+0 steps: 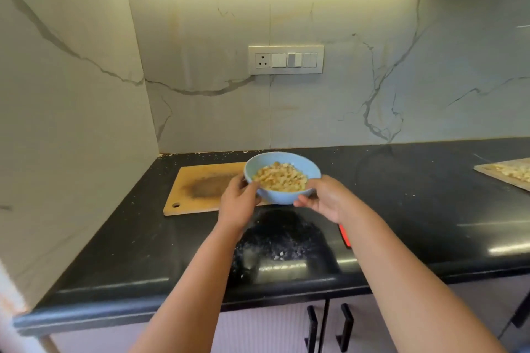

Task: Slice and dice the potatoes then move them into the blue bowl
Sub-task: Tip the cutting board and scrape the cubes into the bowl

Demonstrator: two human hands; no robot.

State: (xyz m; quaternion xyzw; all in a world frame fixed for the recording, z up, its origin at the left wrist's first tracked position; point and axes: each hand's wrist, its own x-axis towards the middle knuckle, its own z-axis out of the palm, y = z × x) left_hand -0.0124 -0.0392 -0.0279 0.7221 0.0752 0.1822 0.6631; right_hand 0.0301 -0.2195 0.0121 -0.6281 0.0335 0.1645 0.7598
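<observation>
A blue bowl (pixel 286 159) full of diced potato (pixel 279 176) is held tilted toward me above the black counter. My left hand (pixel 239 200) grips its left side and my right hand (pixel 322 199) grips its right side from below. Behind the bowl and to its left lies a wooden cutting board (pixel 200 189) with a dark wet patch in its middle and nothing on it. Small potato bits (pixel 279 255) are scattered on the counter between my forearms.
A second board (pixel 507 173) with potato pieces lies at the right edge of the counter. A red object (pixel 345 236) shows partly behind my right forearm. Marble walls close the counter at the left and back. Cabinet handles (pixel 312 327) sit below the front edge.
</observation>
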